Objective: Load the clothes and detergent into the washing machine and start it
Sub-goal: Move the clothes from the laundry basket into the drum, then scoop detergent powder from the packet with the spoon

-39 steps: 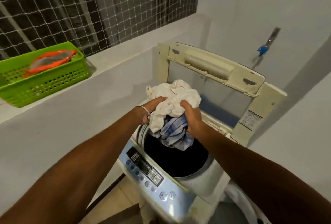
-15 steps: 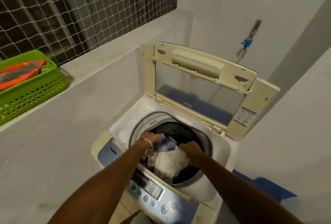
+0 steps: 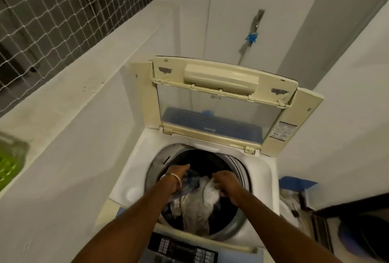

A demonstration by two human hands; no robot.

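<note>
Clothes [image 3: 197, 197]: white and blue bundle inside the washing machine [image 3: 263, 170] drum. Left hand [image 3: 176, 173] and right hand [image 3: 226, 181] press on it; exact finger closure cannot be told. Advice: push the load low and level, clear of the rim.

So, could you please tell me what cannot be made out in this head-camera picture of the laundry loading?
- Left hand: fingertips hidden behind the clothes; its grip is unclear.
- Drum bottom: hidden by the clothes and darkness.
- Control panel: cut off by the lower edge, labels blurred.
- Green basket: cut off by the left edge, blurred; contents unseen.
- Lid sticker: print too small.
- Detergent: none visible.
</note>
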